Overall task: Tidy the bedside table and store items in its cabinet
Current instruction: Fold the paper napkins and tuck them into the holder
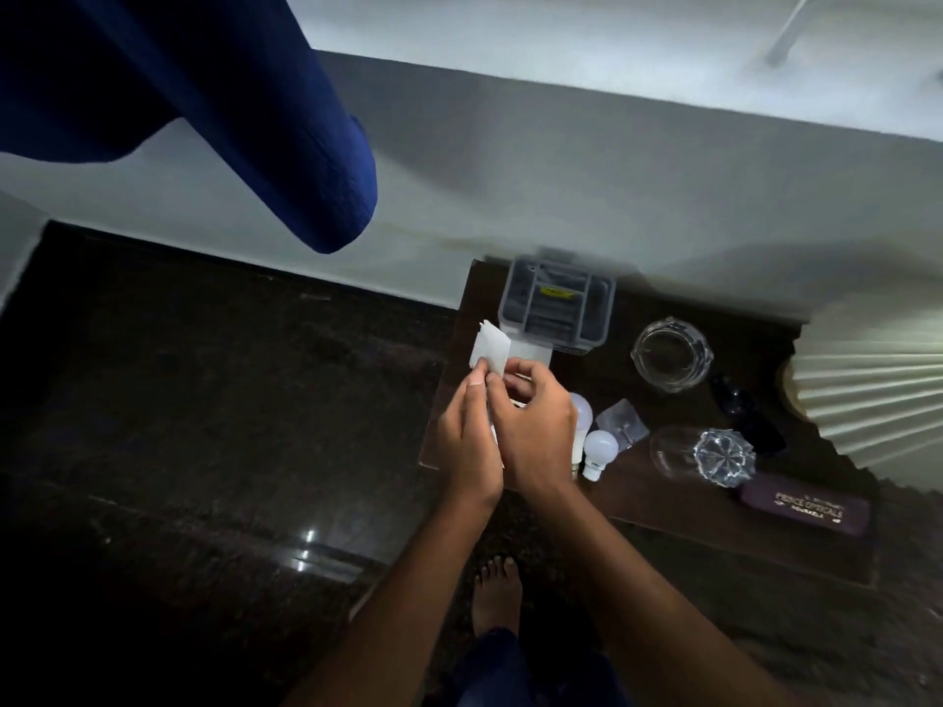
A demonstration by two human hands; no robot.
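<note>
**Both hands gather small papers over a cluttered bedside surface**

Seen from above, a person stands barefoot on a dark polished floor at the near left corner of a dark wooden bedside surface (pixel 689 517). Both arms reach forward and the hands meet over that corner. The left hand (pixel 467 441) and the right hand (pixel 533 426) together pinch a small bundle of white paper slips (pixel 489 349), which fan out above the fingertips. Both hands are closed on the slips; neither is free.

The things to tidy lie across the surface. A clear plastic organiser box (pixel 559 303) sits at the back, against the wall. To its right stands a round glass bowl (pixel 671 354). Just beside the right hand lie two white light bulbs (pixel 594 446), touching each other, with a small clear packet (pixel 622 421) next to them. Further right a clear drinking glass (pixel 701 454) lies on its side, and a dark spectacle case (pixel 806 507) rests near the front edge. A pleated lampshade (pixel 872 385) fills the right side. The cabinet below is not in view.

The risks, as a judgement: the right wrist hovers just beside the bulbs, so a careless sweep could send them rolling off the near edge. The tipped glass could roll too if knocked. Loose slips may slide from the pinch and scatter on the dark floor, where the dim light would make them hard to find.
</note>
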